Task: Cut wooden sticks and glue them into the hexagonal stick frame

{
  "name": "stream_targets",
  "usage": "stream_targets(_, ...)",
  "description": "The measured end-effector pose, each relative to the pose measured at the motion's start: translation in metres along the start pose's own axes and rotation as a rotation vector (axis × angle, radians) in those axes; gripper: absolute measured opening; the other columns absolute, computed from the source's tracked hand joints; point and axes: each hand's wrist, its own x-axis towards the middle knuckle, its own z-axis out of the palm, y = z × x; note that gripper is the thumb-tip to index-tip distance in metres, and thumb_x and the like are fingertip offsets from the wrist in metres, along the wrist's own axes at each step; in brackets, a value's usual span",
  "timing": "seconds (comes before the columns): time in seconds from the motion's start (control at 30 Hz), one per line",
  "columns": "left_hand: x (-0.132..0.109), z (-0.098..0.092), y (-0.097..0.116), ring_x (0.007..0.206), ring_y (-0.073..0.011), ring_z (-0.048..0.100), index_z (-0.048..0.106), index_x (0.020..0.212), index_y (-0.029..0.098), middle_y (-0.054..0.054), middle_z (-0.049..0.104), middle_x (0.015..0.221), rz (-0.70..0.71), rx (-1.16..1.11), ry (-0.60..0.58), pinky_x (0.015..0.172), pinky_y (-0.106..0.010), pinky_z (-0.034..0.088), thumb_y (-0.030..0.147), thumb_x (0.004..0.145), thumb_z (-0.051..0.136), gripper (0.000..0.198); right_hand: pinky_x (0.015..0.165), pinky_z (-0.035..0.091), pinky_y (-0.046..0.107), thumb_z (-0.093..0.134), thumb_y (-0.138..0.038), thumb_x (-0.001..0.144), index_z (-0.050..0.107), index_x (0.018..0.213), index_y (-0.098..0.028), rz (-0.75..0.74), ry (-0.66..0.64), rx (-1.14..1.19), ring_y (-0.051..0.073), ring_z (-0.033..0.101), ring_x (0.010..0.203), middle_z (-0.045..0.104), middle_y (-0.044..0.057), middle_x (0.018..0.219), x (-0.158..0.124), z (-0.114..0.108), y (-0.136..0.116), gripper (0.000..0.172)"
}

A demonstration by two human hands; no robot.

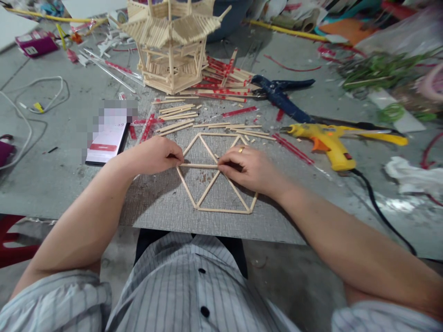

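A flat hexagon frame of thin wooden sticks [224,210] lies on the table, with spokes meeting at its centre. One spoke, a wooden stick [199,165], runs level from the frame's left corner to the middle. My left hand [157,154] pinches its outer end at that corner. My right hand [247,168], a ring on one finger, pinches at the centre where the sticks meet, covering part of the frame's right side. Loose wooden sticks [177,110] lie in small groups just beyond the frame.
A wooden-stick pavilion model [170,60] stands at the back. To the right are a yellow glue gun [337,150] with a black cord and dark blue pliers [282,94]. A phone [107,136] lies left, near a white cable [62,92]. Red-wrapped stick bundles [224,76] surround the model's base.
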Motion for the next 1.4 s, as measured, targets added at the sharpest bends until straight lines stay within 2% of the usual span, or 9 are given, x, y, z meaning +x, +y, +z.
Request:
stream_targets(0.17,-0.001,0.002,0.001,0.071,-0.0115,0.062,0.075,0.085,0.019,0.000,0.073,0.080,0.027,-0.011,0.028,0.067,-0.022,0.042,0.016,0.080,0.054,0.022,0.072,0.047,0.034,0.052,-0.028,0.092,0.065,0.085,-0.021,-0.015,0.000,-0.003,0.020,0.063,0.079,0.070,0.006,0.081,0.000,0.000,0.000,0.017)
stream_targets(0.37,0.001,0.009,0.001,0.073,-0.0118,0.060,0.074,0.082,0.019,-0.003,0.067,0.085,0.117,0.022,0.134,0.068,-0.023,0.042,0.019,0.080,0.062,0.012,0.073,0.047,0.034,0.053,-0.028,0.092,0.065,0.084,-0.021,-0.011,-0.001,-0.010,0.020,0.064,0.080,0.070,0.006,0.081,0.000,0.000,0.000,0.016)
stream_targets(0.6,0.003,0.012,0.005,0.070,-0.0111,0.057,0.070,0.073,0.017,-0.001,0.062,0.079,0.106,0.021,0.091,0.068,-0.023,0.041,0.013,0.081,0.058,0.016,0.073,0.048,0.033,0.053,-0.027,0.092,0.065,0.085,-0.021,-0.030,0.013,-0.025,0.020,0.065,0.080,0.071,0.005,0.082,0.000,0.000,0.000,0.016)
stream_targets(1.03,0.006,0.012,0.006,0.072,-0.0119,0.058,0.070,0.074,0.016,-0.002,0.064,0.080,0.032,0.003,0.035,0.069,-0.024,0.042,0.013,0.080,0.057,0.015,0.073,0.048,0.035,0.054,-0.028,0.092,0.064,0.085,-0.021,-0.021,0.027,0.016,0.021,0.065,0.079,0.070,0.005,0.081,0.000,0.002,0.000,0.014)
stream_targets(1.13,0.006,0.013,0.004,0.073,-0.0123,0.059,0.071,0.074,0.017,-0.002,0.067,0.081,0.040,0.007,0.043,0.070,-0.024,0.042,0.014,0.080,0.056,0.016,0.071,0.049,0.035,0.055,-0.032,0.091,0.064,0.094,-0.023,0.049,0.032,0.077,0.020,0.064,0.076,0.070,0.005,0.083,-0.001,-0.001,0.000,0.014)
stream_targets(1.23,0.007,0.012,0.003,0.072,-0.0124,0.059,0.071,0.075,0.017,-0.002,0.067,0.080,0.053,0.001,0.050,0.069,-0.024,0.042,0.015,0.081,0.056,0.016,0.072,0.050,0.035,0.055,-0.032,0.090,0.064,0.100,-0.025,0.169,0.137,0.108,0.020,0.064,0.076,0.069,0.004,0.086,-0.002,-0.012,0.000,0.015)
stream_targets(1.33,0.007,0.011,0.003,0.071,-0.0124,0.060,0.070,0.074,0.017,-0.002,0.067,0.079,0.053,-0.016,0.044,0.068,-0.024,0.043,0.015,0.080,0.056,0.016,0.076,0.050,0.036,0.055,-0.029,0.089,0.066,0.095,-0.026,0.284,0.280,0.057,0.019,0.064,0.078,0.069,0.004,0.085,-0.005,-0.033,0.005,0.013)
stream_targets(1.4,0.007,0.011,0.002,0.072,-0.0129,0.060,0.070,0.074,0.016,-0.003,0.067,0.079,0.058,-0.036,0.049,0.068,-0.025,0.044,0.015,0.080,0.055,0.016,0.077,0.049,0.035,0.057,-0.027,0.086,0.067,0.090,-0.024,0.407,0.324,-0.037,0.019,0.064,0.079,0.070,0.005,0.085,-0.009,-0.054,0.010,0.011)
